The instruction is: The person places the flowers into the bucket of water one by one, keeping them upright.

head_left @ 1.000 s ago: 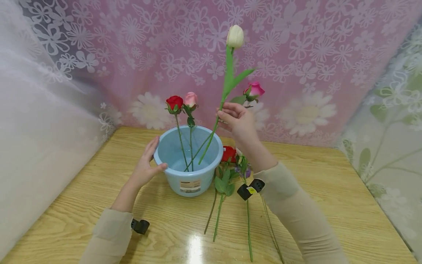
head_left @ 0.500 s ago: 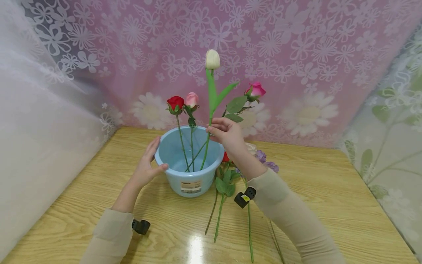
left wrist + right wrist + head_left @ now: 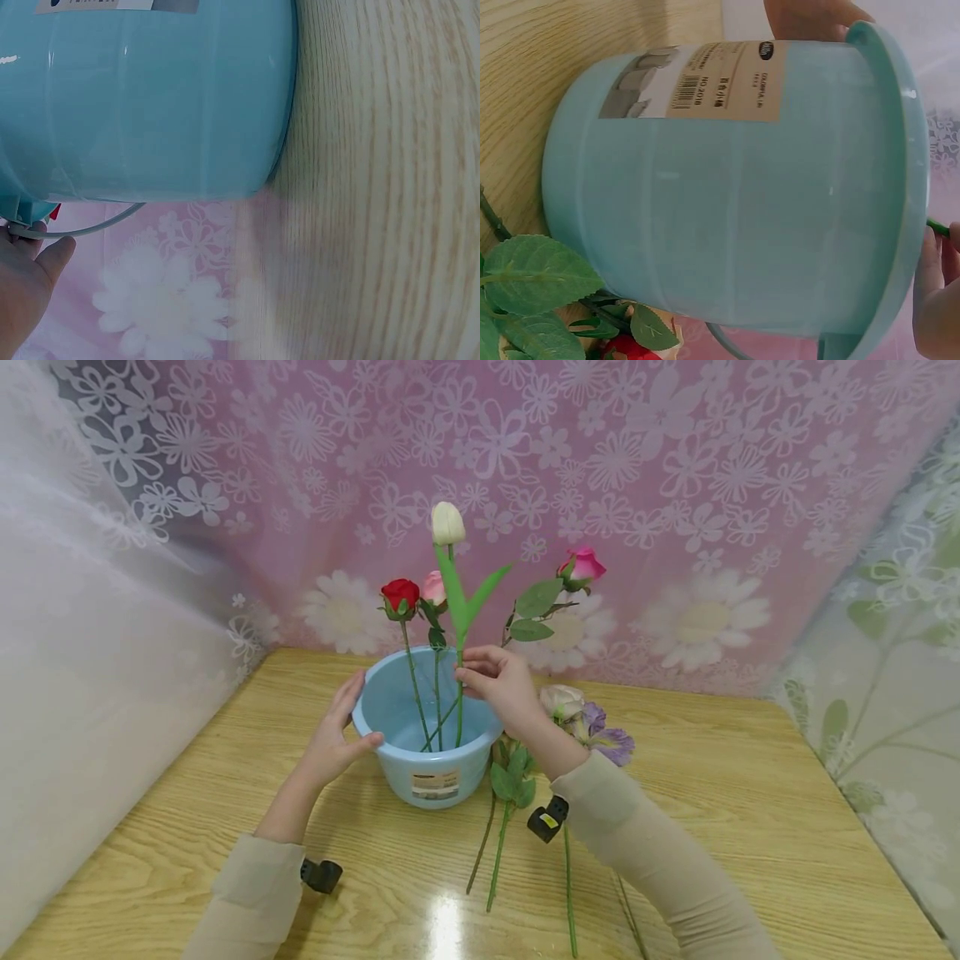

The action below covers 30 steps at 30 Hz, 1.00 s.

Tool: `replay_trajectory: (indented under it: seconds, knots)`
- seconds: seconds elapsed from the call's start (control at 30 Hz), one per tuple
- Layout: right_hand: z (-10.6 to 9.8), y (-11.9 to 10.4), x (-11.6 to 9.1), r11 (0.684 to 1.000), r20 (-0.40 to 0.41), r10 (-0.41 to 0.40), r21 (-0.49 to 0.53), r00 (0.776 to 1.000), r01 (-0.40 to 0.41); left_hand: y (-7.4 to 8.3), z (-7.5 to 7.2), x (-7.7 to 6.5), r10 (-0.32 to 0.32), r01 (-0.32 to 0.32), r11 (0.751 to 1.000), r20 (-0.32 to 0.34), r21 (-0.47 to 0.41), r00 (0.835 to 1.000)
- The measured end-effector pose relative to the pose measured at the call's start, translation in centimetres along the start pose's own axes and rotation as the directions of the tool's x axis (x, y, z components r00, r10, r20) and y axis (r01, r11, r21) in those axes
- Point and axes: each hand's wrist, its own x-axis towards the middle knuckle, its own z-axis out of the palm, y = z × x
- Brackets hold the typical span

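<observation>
My left hand (image 3: 333,739) holds the light blue bucket (image 3: 468,783) at its left rim, the thumb lying over the front edge. The fingers and thumb of my right hand (image 3: 512,689) pinch the green stem of a white tulip (image 3: 448,524) above the bucket's right side. The tulip stands nearly upright, its stem's lower end inside the bucket. A red rose (image 3: 401,597) and a light pink rose (image 3: 432,591) rise from the bucket to its left. A magenta rose (image 3: 583,565) leans out to the right, its stem crossing behind my right hand.
Right of the bucket lie more flowers on the wooden table (image 3: 712,827): a white rose (image 3: 561,700), a purple flower (image 3: 613,745) and a red one (image 3: 634,349) with green leaves (image 3: 544,274). A pink floral curtain (image 3: 675,485) hangs behind the table.
My right hand has moved left and down with the tulip, bringing its stem deeper into the bucket. The white and purple flowers behind my right arm have come into view. My left hand stays put.
</observation>
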Motion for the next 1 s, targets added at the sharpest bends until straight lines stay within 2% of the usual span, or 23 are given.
replay_trajectory:
  seconds: [0.2, 0.4, 0.57, 0.83, 1.0]
  knots:
    - [0.3, 0.6, -0.1, 0.999, 0.018, 0.016, -0.052, 1.0, -0.015, -0.1, 0.0, -0.1, 0.005, -0.005, 1.0, 0.003, -0.017, 1.0]
    - [0.7, 1.1, -0.3, 0.99, 0.069, -0.015, -0.136, 0.997, 0.024, -3.0, 0.0, 0.1, 0.006, -0.006, 1.0, -0.002, 0.007, 1.0]
    - [1.0, 1.3, -0.2, 0.97, 0.092, -0.052, -0.231, 0.994, 0.072, -3.4, 0.1, 0.1, 0.023, -0.023, 1.0, -0.01, 0.001, 1.0]
    - [1.2, 1.4, -0.2, 0.896, 0.105, -0.079, -0.43, 0.991, 0.116, -2.8, 0.0, 0.1, 0.014, -0.014, 1.0, -0.006, 0.002, 1.0]
    - [1.3, 1.5, -0.2, 0.851, 0.137, -0.084, -0.505, 0.987, 0.142, -0.4, 0.0, 0.0, 0.019, -0.019, 1.0, -0.005, -0.008, 1.0]
